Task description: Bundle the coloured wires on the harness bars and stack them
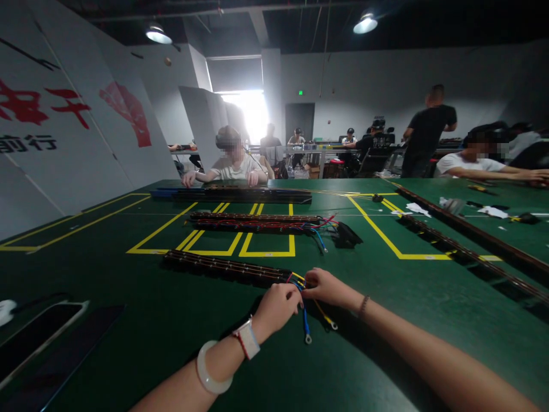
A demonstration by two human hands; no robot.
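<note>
A long dark strip (227,269) with thin lines along its top lies on the green table (171,343). Coloured wires come out of its right end, where both hands meet. My left hand (278,309) has its fingers closed on the wires from the near side. Close beside it, my right hand (328,288) pinches the same bundle from the right. A blue wire (306,323) with a ring terminal hangs out below the fingers, and a yellow-ended wire (329,321) with another ring points to the lower right. The fingertips partly hide the wires between them.
Beyond lies a second wired strip bundle (257,222) with a black piece (347,234) at its end. Long dark strips (463,252) run along the right. Two phone-like slabs (43,332) lie at lower left. A person (234,160) sits across the table behind more strips (240,194).
</note>
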